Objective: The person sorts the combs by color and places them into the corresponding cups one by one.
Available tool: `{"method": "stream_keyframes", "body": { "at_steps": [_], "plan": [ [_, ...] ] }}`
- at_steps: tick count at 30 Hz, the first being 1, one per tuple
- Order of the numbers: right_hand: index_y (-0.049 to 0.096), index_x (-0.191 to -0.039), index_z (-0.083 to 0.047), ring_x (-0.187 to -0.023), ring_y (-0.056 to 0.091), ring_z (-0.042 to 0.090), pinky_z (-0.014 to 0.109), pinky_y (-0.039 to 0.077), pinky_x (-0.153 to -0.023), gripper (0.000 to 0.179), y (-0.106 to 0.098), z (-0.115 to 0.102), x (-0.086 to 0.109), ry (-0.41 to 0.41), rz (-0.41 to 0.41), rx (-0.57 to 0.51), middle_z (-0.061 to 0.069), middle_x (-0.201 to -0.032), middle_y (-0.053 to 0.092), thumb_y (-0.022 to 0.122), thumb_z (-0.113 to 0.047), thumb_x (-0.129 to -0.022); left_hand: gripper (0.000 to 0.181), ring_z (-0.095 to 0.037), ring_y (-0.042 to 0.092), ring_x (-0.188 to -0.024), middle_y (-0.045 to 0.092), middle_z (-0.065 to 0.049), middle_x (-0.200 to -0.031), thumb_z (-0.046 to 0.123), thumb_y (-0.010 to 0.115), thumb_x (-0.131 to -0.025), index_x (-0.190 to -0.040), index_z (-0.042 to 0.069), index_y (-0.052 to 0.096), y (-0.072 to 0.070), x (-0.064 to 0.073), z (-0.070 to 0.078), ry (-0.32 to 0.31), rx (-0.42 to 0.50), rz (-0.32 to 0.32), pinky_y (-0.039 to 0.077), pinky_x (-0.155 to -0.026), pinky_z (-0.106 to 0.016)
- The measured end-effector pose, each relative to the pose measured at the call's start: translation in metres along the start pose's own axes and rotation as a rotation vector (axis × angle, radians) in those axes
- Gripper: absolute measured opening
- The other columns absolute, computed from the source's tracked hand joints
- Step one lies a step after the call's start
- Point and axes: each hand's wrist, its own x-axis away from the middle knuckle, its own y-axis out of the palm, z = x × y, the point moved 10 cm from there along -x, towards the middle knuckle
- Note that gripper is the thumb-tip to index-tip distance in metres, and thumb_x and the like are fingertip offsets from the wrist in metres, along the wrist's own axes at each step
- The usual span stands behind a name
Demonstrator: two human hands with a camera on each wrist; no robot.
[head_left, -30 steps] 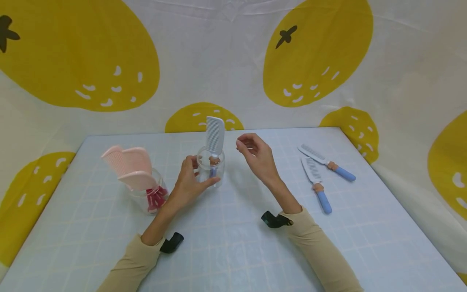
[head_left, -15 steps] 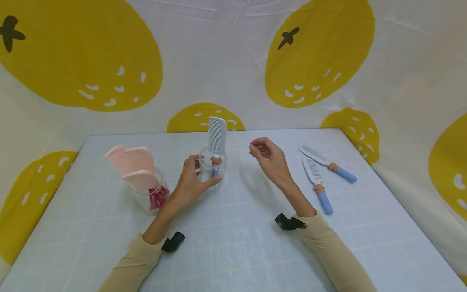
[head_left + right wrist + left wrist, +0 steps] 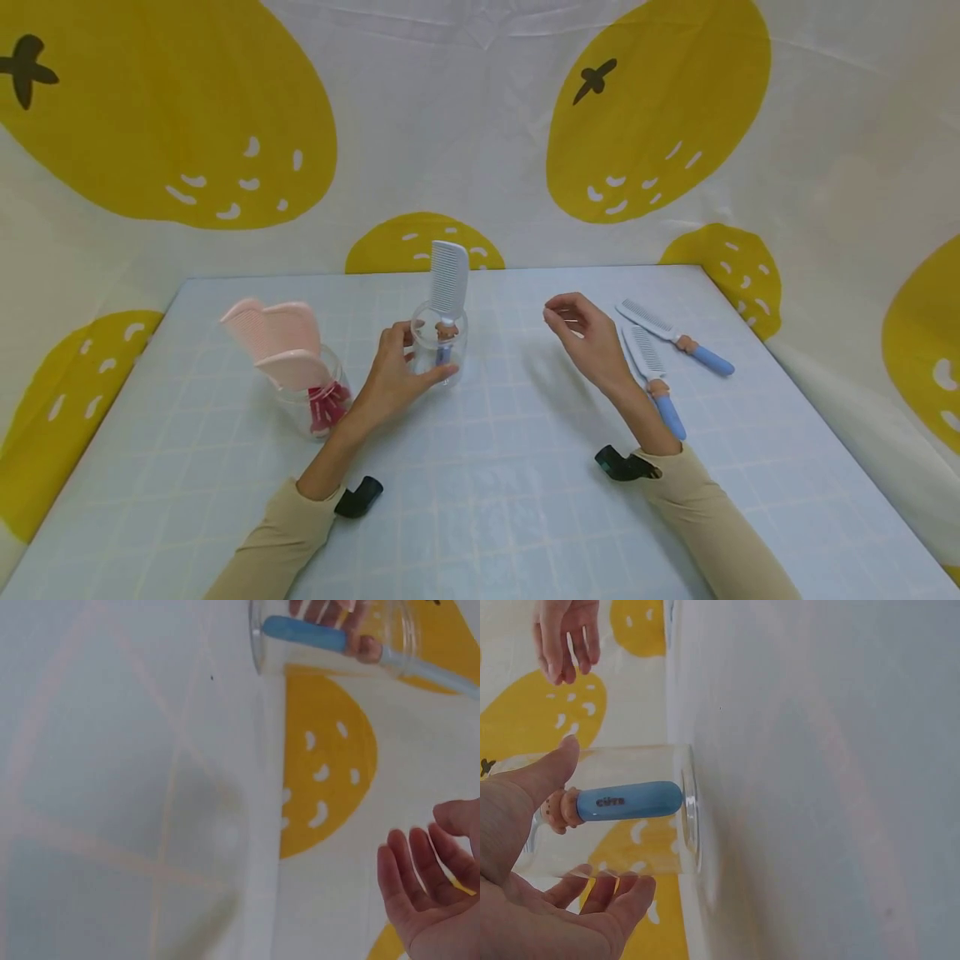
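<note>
My left hand [image 3: 393, 375] grips a clear jar [image 3: 630, 765] around its side, thumb on the near face and fingers on the far face. Inside the jar stands a comb [image 3: 450, 279], its pale blue toothed head rising above the rim. Its blue handle [image 3: 634, 801] reaches the jar's bottom, below a brown bear-shaped collar. Nothing is in my right hand [image 3: 592, 342], which hovers over the table right of the jar, fingers loosely bent. Near it lie two similar combs, one [image 3: 645, 352] partly hidden behind the right wrist and another [image 3: 663, 327] farther back.
A second clear jar [image 3: 335, 364] on the left holds several pink combs [image 3: 281, 333] with dark red handles. All stand on a table [image 3: 480, 517] with a pale checked cover. Behind it hangs a white curtain [image 3: 450, 125] with yellow fruit prints.
My right hand has moved rightward, away from the jar and toward the two loose combs. My left hand stays on the jar, and the comb in it has not moved.
</note>
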Motion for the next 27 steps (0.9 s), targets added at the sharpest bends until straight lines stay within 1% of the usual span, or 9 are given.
{"method": "stream_keyframes", "body": {
  "at_steps": [5, 8, 12, 15, 18, 20, 22, 25, 27],
  "plan": [
    [0.061, -0.12, 0.013, -0.108, 0.064, 0.04, 0.011, 0.05, -0.09, 0.024, -0.015, 0.012, 0.004, 0.004, 0.025, 0.034, 0.028, -0.115, 0.065, 0.065, 0.001, -0.099, 0.086, -0.035, 0.039, -0.137, 0.035, -0.019, -0.143, 0.026, 0.085, -0.087, -0.148, 0.001, 0.03, 0.001, -0.001, -0.001, -0.001, -0.003, 0.0, 0.037, -0.117, -0.052],
    [0.062, -0.12, 0.011, -0.107, 0.065, 0.037, 0.01, 0.049, -0.089, 0.025, -0.023, 0.03, 0.005, -0.003, 0.039, 0.082, 0.026, -0.115, 0.066, 0.066, -0.001, -0.099, 0.086, -0.035, 0.039, -0.137, 0.035, -0.019, -0.143, 0.026, 0.085, -0.087, -0.148, 0.001, 0.03, 0.001, -0.001, -0.001, 0.001, -0.002, 0.0, 0.037, -0.117, -0.052],
    [0.062, -0.123, 0.005, -0.107, 0.065, 0.032, 0.031, 0.055, -0.097, 0.027, -0.034, 0.06, 0.006, 0.012, 0.035, 0.156, 0.02, -0.118, 0.066, 0.067, -0.01, -0.1, 0.087, -0.034, 0.039, -0.136, 0.035, -0.018, -0.143, 0.028, 0.085, -0.087, -0.148, 0.001, 0.03, 0.0, 0.0, -0.001, -0.003, -0.002, -0.001, 0.037, -0.117, -0.052],
    [0.062, -0.123, 0.003, -0.107, 0.065, 0.032, 0.052, 0.054, -0.097, 0.028, -0.041, 0.071, 0.008, 0.037, 0.031, 0.205, 0.019, -0.119, 0.066, 0.068, -0.012, -0.1, 0.087, -0.034, 0.039, -0.137, 0.035, -0.018, -0.143, 0.028, 0.085, -0.087, -0.148, 0.001, 0.03, 0.0, -0.001, -0.001, -0.002, 0.0, -0.003, 0.037, -0.117, -0.052],
    [0.062, -0.123, 0.005, -0.106, 0.064, 0.035, 0.055, 0.054, -0.094, 0.029, -0.049, 0.073, 0.01, 0.043, 0.038, 0.253, 0.02, -0.119, 0.066, 0.069, -0.01, -0.099, 0.087, -0.034, 0.039, -0.137, 0.035, -0.019, -0.143, 0.028, 0.085, -0.087, -0.148, 0.001, 0.03, 0.0, -0.001, -0.001, 0.001, 0.002, -0.004, 0.037, -0.117, -0.052],
    [0.062, -0.123, 0.005, -0.105, 0.065, 0.036, 0.05, 0.055, -0.093, 0.029, -0.053, 0.075, 0.011, 0.041, 0.045, 0.279, 0.02, -0.119, 0.066, 0.069, -0.009, -0.099, 0.087, -0.034, 0.039, -0.137, 0.035, -0.019, -0.143, 0.028, 0.085, -0.087, -0.149, 0.001, 0.03, 0.0, -0.001, -0.001, 0.0, 0.003, -0.005, 0.037, -0.117, -0.052],
    [0.062, -0.123, 0.005, -0.105, 0.064, 0.036, 0.039, 0.056, -0.091, 0.03, -0.057, 0.078, 0.012, 0.043, 0.049, 0.295, 0.021, -0.119, 0.066, 0.07, -0.01, -0.099, 0.087, -0.034, 0.039, -0.137, 0.035, -0.018, -0.142, 0.028, 0.085, -0.087, -0.149, 0.001, 0.03, 0.0, -0.001, -0.001, -0.003, 0.004, -0.007, 0.037, -0.117, -0.052],
    [0.061, -0.123, 0.006, -0.106, 0.064, 0.036, 0.022, 0.052, -0.088, 0.03, -0.062, 0.085, 0.013, 0.051, 0.052, 0.296, 0.023, -0.12, 0.065, 0.069, -0.011, -0.099, 0.087, -0.034, 0.039, -0.137, 0.035, -0.018, -0.142, 0.028, 0.085, -0.087, -0.148, 0.001, 0.029, 0.0, -0.001, -0.001, -0.005, 0.009, -0.011, 0.037, -0.117, -0.052],
    [0.061, -0.123, 0.007, -0.105, 0.064, 0.036, 0.018, 0.049, -0.086, 0.031, -0.065, 0.088, 0.013, 0.054, 0.051, 0.297, 0.024, -0.12, 0.065, 0.069, -0.011, -0.099, 0.087, -0.034, 0.039, -0.136, 0.035, -0.018, -0.142, 0.027, 0.085, -0.087, -0.148, 0.001, 0.029, 0.0, -0.001, -0.001, -0.003, 0.014, -0.011, 0.037, -0.117, -0.052]
  ]
}}
